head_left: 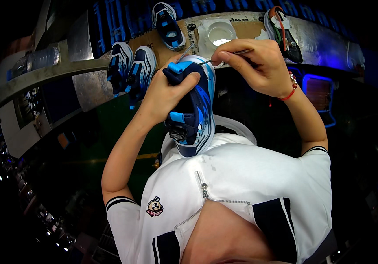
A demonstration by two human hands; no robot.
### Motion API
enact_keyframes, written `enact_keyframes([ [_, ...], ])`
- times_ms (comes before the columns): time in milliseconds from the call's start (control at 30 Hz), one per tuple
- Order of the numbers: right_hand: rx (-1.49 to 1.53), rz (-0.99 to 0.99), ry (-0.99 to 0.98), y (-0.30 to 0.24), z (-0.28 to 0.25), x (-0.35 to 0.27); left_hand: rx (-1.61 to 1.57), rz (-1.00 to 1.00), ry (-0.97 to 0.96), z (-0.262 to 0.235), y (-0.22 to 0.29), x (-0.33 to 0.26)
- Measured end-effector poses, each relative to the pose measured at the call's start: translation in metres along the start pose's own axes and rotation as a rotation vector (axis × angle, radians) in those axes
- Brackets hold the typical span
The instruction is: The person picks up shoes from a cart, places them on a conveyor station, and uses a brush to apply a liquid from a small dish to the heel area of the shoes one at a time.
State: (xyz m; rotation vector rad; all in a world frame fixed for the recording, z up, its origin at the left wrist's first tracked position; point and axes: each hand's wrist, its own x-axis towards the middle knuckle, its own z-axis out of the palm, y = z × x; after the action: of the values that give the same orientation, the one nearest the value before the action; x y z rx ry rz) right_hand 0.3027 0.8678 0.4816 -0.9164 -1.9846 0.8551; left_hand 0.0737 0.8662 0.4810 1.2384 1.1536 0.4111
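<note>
My left hand [164, 90] is closed around the heel end of a blue, navy and white sneaker [204, 105], with the thumb pressed near its collar. The sneaker's toe points down toward my white shirt. A thin grey stick [186, 51] juts out past the left fingers; whether the hand grips it I cannot tell. My right hand [259, 64], wearing a red beaded bracelet, pinches a thin dark metal rod-like tool [244, 51]. Its tip meets the sneaker's heel edge, beside the light blue pull tab [179, 67].
Two matching sneakers [141, 70] stand on the bench's left, and another sneaker [168, 27] lies on cardboard further back. A clear round tub [221, 33] sits behind my right hand. Right of it is a dark shoe [288, 42] with orange and green parts. A blue-framed stool [318, 97] stands at the right.
</note>
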Motion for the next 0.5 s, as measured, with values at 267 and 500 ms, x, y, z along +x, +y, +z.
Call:
enact_keyframes([
  [267,-0.034,-0.013,-0.060,-0.005,-0.004,0.002,0.005,0.010,0.005,0.000,-0.002,0.000],
  [500,0.103,-0.013,-0.002,0.007,-0.002,0.001,0.034,-0.008,0.027,-0.002,-0.004,0.001],
])
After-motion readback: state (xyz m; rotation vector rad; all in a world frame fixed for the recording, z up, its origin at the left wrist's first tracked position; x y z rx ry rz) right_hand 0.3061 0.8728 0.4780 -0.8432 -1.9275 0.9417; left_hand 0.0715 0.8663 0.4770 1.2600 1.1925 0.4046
